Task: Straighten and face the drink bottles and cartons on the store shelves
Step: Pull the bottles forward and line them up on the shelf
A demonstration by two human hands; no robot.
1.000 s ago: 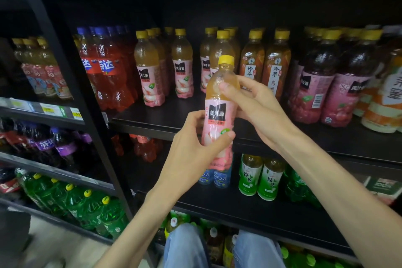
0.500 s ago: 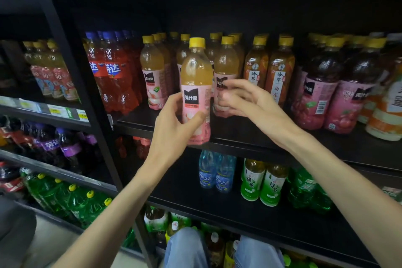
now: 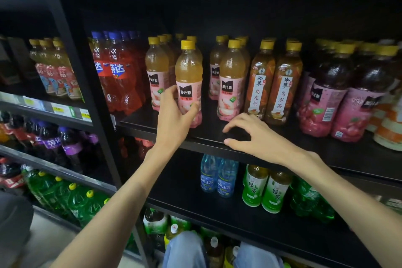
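One peach juice bottle (image 3: 188, 85) stands upright near the front edge of the shelf (image 3: 208, 137), long axis vertical, label toward us. Our left hand (image 3: 174, 119) grips its lower body from the left. Our right hand (image 3: 256, 135), holding nothing, rests loosely curled on the front edge to the right. We judge the left hand nearer; the bottle's row lies straight behind.

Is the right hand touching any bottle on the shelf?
Apart. The head view shows the right hand over the shelf edge, dark shelf visible between its fingertips and the bottles.
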